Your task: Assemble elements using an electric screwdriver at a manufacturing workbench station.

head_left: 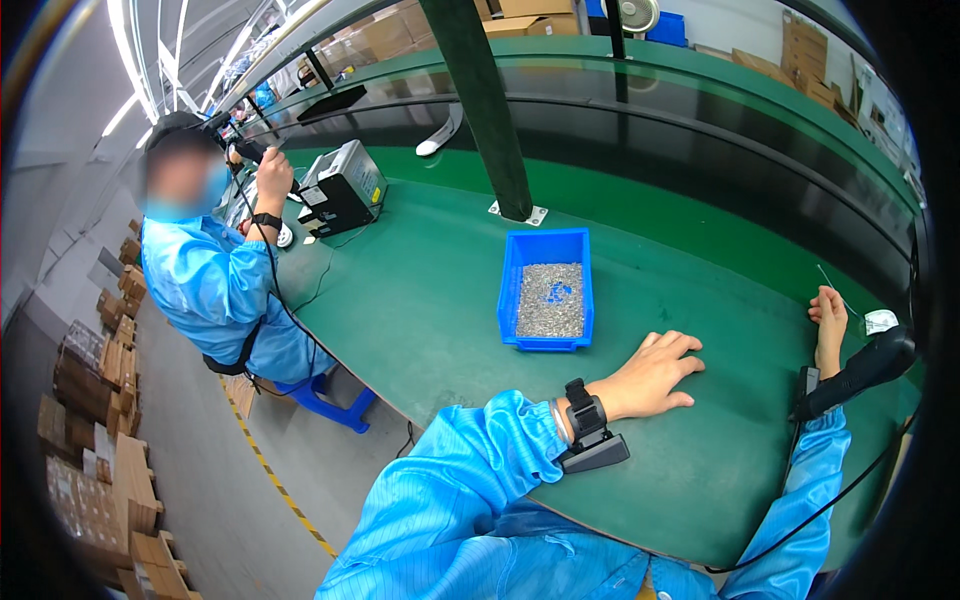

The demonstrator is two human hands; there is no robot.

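My left hand (655,377) lies palm down on the green bench top (440,270), fingers spread, holding nothing. Just beyond it, to the left, stands a blue plastic bin (590,300) filled with many small silvery metal parts (550,312). Through a gap in the parts, some of the blue bottom shows. At the far right my right hand (829,318) is raised, its fingers bunched together. A thin pale strand (845,300) passes close to those fingertips; whether they grip it is unclear. Beside them is a small white printed packet or label (880,321).
A black handle-shaped device (865,370) and a cable sit by my right wrist; a black device (596,452) is strapped at my left. A green post (485,120) rises behind the bin. At left, a co-worker (215,250) sits near a black-and-grey machine (343,190).
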